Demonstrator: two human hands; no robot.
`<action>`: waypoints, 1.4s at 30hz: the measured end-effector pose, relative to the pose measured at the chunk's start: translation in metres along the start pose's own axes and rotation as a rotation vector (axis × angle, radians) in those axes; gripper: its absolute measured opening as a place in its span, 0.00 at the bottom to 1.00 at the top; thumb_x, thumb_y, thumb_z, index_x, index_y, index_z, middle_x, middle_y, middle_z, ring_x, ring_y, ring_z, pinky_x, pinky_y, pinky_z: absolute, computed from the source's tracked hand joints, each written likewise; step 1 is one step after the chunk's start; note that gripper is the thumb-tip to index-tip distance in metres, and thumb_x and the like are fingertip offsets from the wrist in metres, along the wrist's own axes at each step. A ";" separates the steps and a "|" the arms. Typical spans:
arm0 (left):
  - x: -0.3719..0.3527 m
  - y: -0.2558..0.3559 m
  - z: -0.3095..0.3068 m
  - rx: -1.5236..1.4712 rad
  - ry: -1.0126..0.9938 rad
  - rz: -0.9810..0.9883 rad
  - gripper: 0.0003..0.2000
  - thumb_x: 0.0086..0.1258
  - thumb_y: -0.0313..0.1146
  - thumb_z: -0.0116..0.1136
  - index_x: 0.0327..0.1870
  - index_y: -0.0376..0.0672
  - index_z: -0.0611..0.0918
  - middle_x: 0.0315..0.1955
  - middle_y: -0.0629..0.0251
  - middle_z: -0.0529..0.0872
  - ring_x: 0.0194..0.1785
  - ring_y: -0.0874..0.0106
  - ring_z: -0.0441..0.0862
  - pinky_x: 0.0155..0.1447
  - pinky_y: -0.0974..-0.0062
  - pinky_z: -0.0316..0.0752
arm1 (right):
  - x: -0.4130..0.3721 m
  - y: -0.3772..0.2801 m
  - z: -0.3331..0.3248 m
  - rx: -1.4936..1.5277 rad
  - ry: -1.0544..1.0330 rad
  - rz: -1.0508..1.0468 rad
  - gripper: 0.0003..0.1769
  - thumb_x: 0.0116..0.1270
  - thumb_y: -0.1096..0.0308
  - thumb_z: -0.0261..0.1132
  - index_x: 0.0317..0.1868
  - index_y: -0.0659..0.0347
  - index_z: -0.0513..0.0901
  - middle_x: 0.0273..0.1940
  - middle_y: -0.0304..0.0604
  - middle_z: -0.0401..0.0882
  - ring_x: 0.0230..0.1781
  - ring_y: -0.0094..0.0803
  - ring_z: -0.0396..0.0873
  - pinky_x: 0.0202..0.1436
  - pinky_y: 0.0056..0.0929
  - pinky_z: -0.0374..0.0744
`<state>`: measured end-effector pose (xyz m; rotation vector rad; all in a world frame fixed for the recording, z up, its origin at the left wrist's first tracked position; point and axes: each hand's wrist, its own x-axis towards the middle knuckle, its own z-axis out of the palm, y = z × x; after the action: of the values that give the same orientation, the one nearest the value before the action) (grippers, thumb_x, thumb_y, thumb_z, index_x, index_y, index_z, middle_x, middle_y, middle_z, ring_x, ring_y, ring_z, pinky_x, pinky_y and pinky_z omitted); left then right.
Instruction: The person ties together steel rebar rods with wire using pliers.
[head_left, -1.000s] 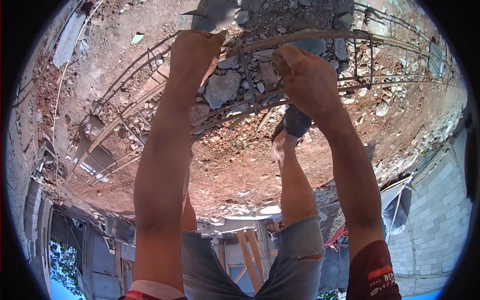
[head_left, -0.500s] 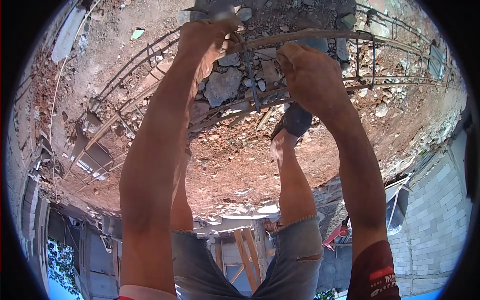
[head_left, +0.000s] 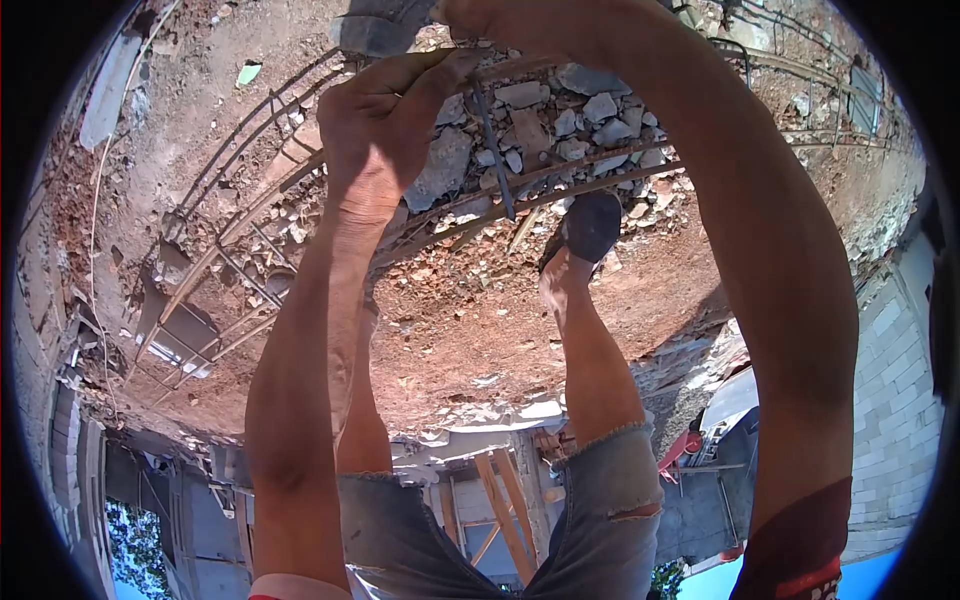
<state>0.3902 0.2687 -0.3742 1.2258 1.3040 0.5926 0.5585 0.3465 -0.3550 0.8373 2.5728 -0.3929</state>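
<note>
A rebar cage of long rusty bars (head_left: pixel 600 185) with thinner dark stirrups lies across the rubble in front of me. My left hand (head_left: pixel 375 125) is closed in a pinch at the upper bar, just left of a dark stirrup (head_left: pixel 492 150). Whatever sits between its fingertips is hidden. At the top edge, my right hand (head_left: pixel 530 25) reaches leftward over the same bar, close to my left fingers. Its fingers look curled, though the frame partly cuts them off and I cannot make out what they hold.
Broken stones (head_left: pixel 440 170) and reddish soil (head_left: pixel 480 330) lie under the cage. My dark shoe (head_left: pixel 592 228) is beside the lower bars. Another part of the cage (head_left: pixel 190 290) curves away at left. A pale block wall (head_left: pixel 890 370) stands at right.
My right hand has let go of the bar further right and crossed up and left toward my left hand. My left hand has turned and shifted slightly down, with its fingers pinched.
</note>
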 end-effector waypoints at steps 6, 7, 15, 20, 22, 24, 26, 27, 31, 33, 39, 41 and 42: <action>0.006 -0.004 0.002 0.502 0.005 0.706 0.05 0.58 0.32 0.69 0.34 0.45 0.85 0.24 0.66 0.86 0.30 0.66 0.84 0.43 0.68 0.78 | 0.034 0.003 -0.009 0.590 -0.149 0.317 0.11 0.61 0.68 0.62 0.40 0.60 0.89 0.40 0.50 0.87 0.44 0.41 0.85 0.44 0.36 0.81; 0.007 -0.004 0.001 0.534 -0.007 0.751 0.06 0.58 0.32 0.69 0.34 0.45 0.85 0.24 0.66 0.86 0.30 0.67 0.84 0.42 0.68 0.78 | 0.035 0.005 -0.008 0.515 -0.142 0.239 0.11 0.62 0.67 0.62 0.40 0.61 0.89 0.39 0.50 0.87 0.43 0.41 0.85 0.44 0.36 0.81; 0.030 -0.001 -0.005 0.686 -0.149 0.769 0.08 0.61 0.40 0.68 0.34 0.47 0.86 0.22 0.70 0.86 0.31 0.70 0.85 0.43 0.69 0.79 | -0.004 -0.006 -0.015 0.822 -0.084 0.361 0.14 0.69 0.62 0.59 0.40 0.63 0.88 0.36 0.47 0.86 0.37 0.38 0.84 0.42 0.35 0.81; 0.044 0.043 -0.011 0.352 -0.384 -0.024 0.11 0.52 0.31 0.72 0.27 0.40 0.78 0.20 0.62 0.80 0.24 0.71 0.77 0.28 0.73 0.72 | -0.053 -0.013 -0.016 1.598 -0.118 0.780 0.18 0.72 0.58 0.59 0.39 0.65 0.87 0.31 0.43 0.85 0.31 0.36 0.82 0.38 0.34 0.80; 0.049 0.033 -0.011 0.423 -0.391 0.026 0.13 0.52 0.31 0.72 0.29 0.39 0.76 0.23 0.62 0.80 0.27 0.72 0.78 0.30 0.74 0.73 | -0.054 -0.013 -0.023 1.750 -0.171 0.767 0.19 0.73 0.56 0.58 0.38 0.66 0.86 0.29 0.42 0.85 0.29 0.35 0.81 0.37 0.34 0.79; 0.051 0.029 -0.013 0.370 -0.391 0.028 0.14 0.53 0.32 0.72 0.30 0.37 0.76 0.27 0.63 0.79 0.33 0.72 0.80 0.34 0.73 0.74 | -0.049 -0.019 -0.020 1.680 -0.152 0.714 0.18 0.72 0.59 0.59 0.39 0.65 0.86 0.28 0.42 0.84 0.28 0.35 0.80 0.36 0.34 0.79; 0.053 0.023 -0.016 0.397 -0.470 0.059 0.12 0.55 0.30 0.70 0.33 0.36 0.78 0.30 0.62 0.81 0.35 0.70 0.81 0.36 0.73 0.75 | -0.043 -0.025 -0.013 1.483 -0.103 0.695 0.16 0.71 0.61 0.59 0.39 0.65 0.86 0.28 0.42 0.84 0.28 0.34 0.80 0.35 0.33 0.78; 0.054 0.017 -0.019 0.409 -0.509 0.078 0.11 0.56 0.30 0.69 0.34 0.35 0.79 0.32 0.61 0.82 0.36 0.70 0.81 0.38 0.72 0.75 | -0.040 -0.025 -0.010 1.373 -0.084 0.690 0.15 0.70 0.62 0.59 0.39 0.65 0.86 0.27 0.42 0.84 0.27 0.33 0.80 0.35 0.33 0.78; 0.055 -0.001 -0.026 0.392 -0.654 0.300 0.09 0.62 0.25 0.62 0.43 0.37 0.84 0.38 0.59 0.85 0.39 0.66 0.83 0.42 0.72 0.77 | -0.038 -0.020 -0.001 1.035 -0.057 0.670 0.12 0.68 0.66 0.59 0.39 0.65 0.86 0.26 0.42 0.83 0.26 0.31 0.79 0.33 0.31 0.77; 0.053 0.003 -0.021 0.358 -0.567 0.048 0.11 0.65 0.22 0.58 0.46 0.41 0.85 0.42 0.57 0.86 0.39 0.64 0.85 0.43 0.72 0.78 | -0.038 -0.019 0.001 0.967 -0.085 0.673 0.11 0.67 0.68 0.60 0.39 0.64 0.86 0.26 0.42 0.83 0.26 0.30 0.78 0.32 0.30 0.76; 0.023 -0.002 -0.018 0.214 -0.341 0.329 0.18 0.61 0.19 0.59 0.53 0.42 0.83 0.39 0.55 0.85 0.39 0.63 0.84 0.43 0.69 0.79 | -0.031 -0.009 -0.003 1.184 -0.165 0.718 0.09 0.62 0.72 0.61 0.38 0.62 0.87 0.26 0.46 0.82 0.26 0.29 0.76 0.32 0.31 0.74; 0.026 -0.020 -0.016 0.256 -0.362 0.463 0.20 0.60 0.19 0.59 0.55 0.43 0.81 0.40 0.55 0.84 0.41 0.62 0.84 0.44 0.68 0.79 | -0.031 -0.011 0.006 1.198 -0.147 0.718 0.09 0.60 0.70 0.62 0.36 0.62 0.87 0.25 0.47 0.81 0.26 0.28 0.76 0.31 0.31 0.74; 0.028 -0.030 -0.016 0.301 -0.381 0.595 0.23 0.58 0.18 0.60 0.58 0.44 0.80 0.41 0.54 0.83 0.43 0.60 0.83 0.45 0.67 0.79 | -0.031 -0.010 0.011 1.216 -0.127 0.717 0.09 0.59 0.69 0.63 0.34 0.63 0.87 0.24 0.47 0.80 0.26 0.27 0.75 0.31 0.32 0.73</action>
<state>0.3734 0.2895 -0.4091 1.8971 0.7122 0.5486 0.5785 0.3189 -0.3487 1.8947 1.5222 -1.7051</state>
